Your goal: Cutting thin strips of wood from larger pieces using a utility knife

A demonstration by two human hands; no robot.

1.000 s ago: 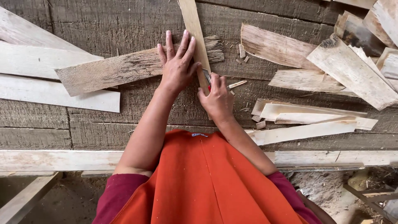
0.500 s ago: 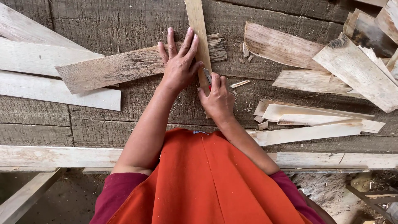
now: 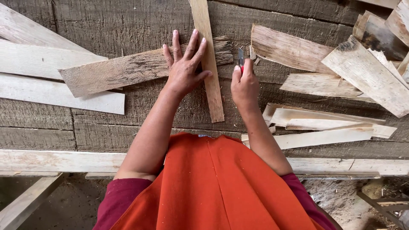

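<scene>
left hand [image 3: 184, 68]: i see fingers spread flat on narrow pale wooden strip [image 3: 207, 59]
right hand [image 3: 244, 83]: fist clamped on small grey-bladed knife [image 3: 240, 56]

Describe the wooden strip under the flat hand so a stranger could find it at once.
Start at the grey plank worktop. In its middle the left hand lies spread, fingers on a narrow pale strip running straight away from the person. Unlike the broad, weathered slab beneath it, it is slim and clean-edged.

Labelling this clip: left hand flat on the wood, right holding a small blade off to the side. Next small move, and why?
Probably bring the blade back to the edge of the narrow strip. The left hand lies flat with fingers spread across that strip and the rough plank under it; the right hand grips the blade clear of the wood, just right of the strip.
</scene>
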